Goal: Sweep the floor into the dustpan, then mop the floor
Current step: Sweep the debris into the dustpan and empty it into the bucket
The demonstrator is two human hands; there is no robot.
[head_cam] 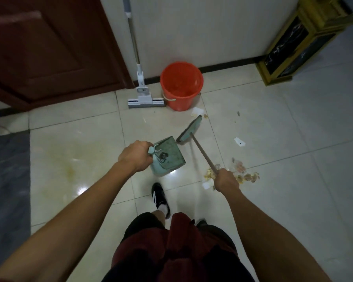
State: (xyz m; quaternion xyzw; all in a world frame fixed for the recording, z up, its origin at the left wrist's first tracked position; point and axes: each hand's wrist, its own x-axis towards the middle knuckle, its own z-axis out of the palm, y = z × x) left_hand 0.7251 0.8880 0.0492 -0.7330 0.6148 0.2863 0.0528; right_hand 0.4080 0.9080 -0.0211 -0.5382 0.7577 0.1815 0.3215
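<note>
My left hand (135, 157) grips the handle of a pale green dustpan (168, 156), held above the tiled floor (293, 139) with a little debris inside. My right hand (227, 180) is closed on the brown stick of a green broom (190, 130), whose head rests on the floor just right of the dustpan. Food scraps and wrappers (243, 173) lie beside my right hand. Paper bits (239, 141) and crumbs (197, 111) are scattered near the broom head. A grey-and-white mop (145, 98) leans against the wall by an orange bucket (181, 85).
A dark red door (49, 51) stands at the back left. A gold-framed black stand (298, 41) sits at the back right. A grey mat (7, 180) covers the floor on the left. My black shoe (160, 198) is stepping forward below the dustpan.
</note>
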